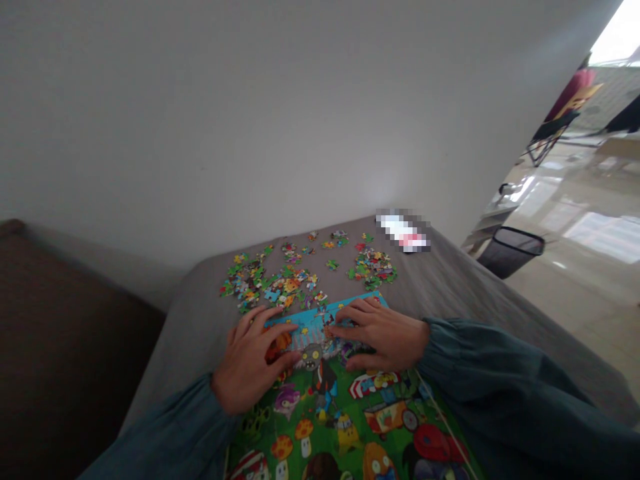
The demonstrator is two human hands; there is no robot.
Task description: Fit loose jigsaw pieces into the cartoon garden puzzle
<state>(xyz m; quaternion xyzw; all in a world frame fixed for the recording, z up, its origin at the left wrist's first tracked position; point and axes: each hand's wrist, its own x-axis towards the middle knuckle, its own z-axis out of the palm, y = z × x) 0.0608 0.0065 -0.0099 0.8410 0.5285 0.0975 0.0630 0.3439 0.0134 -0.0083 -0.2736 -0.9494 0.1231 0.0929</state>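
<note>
A cartoon jigsaw puzzle board [327, 393] lies before me, printed with a grey zombie, mushrooms and plants on green, and a light blue band along its far edge. My left hand [255, 353] rests on the board's upper left, fingers spread and curving toward the middle. My right hand [383, 333] lies over the upper right, its fingers stretched and its thumb apart. Whether a small piece sits under the right fingertips is hidden. Loose puzzle pieces [290, 285] are scattered just beyond the far edge, with another cluster of pieces [374, 268] to the right.
A grey cloth-covered surface [195, 333] carries everything and meets a plain wall [300, 120] behind. A blurred-out phone-like object [403, 232] lies at the back right. Left stands a brown padded shape [65, 347]. A dark mesh bin [513, 252] stands on the floor at right.
</note>
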